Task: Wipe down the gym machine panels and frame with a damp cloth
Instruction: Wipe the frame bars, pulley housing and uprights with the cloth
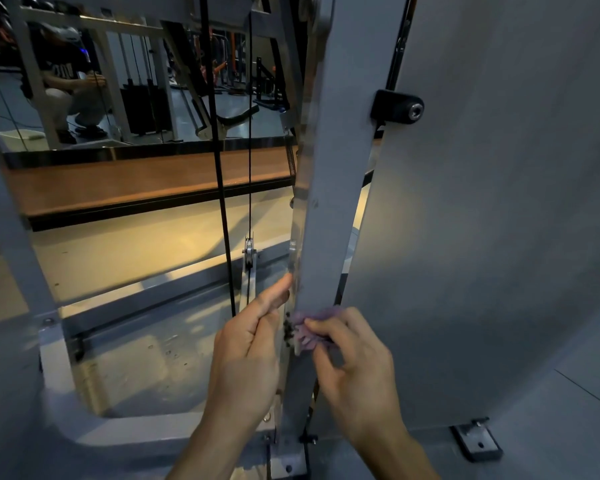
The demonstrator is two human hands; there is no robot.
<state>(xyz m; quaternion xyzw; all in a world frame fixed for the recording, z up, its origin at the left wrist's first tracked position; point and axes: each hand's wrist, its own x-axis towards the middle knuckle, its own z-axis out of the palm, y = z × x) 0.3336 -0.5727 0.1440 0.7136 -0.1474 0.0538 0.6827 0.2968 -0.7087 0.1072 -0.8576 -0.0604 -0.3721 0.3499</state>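
A grey upright post [326,216] of the gym machine frame runs down the middle of the view, with a large grey panel [499,237] to its right. My right hand [347,362] pinches a small purple cloth [309,332] against the lower part of the post. On the post's left side my left hand [250,344] has its index finger stretched up along the edge and its other fingers curled. That hand holds nothing that I can see.
Two black cables [222,202] and a small pulley [249,252] hang left of the post. A base rail [146,289] and floor brackets [478,441] lie low. A mirror [118,81] behind reflects a crouching person and other machines, above an orange wall band [136,185].
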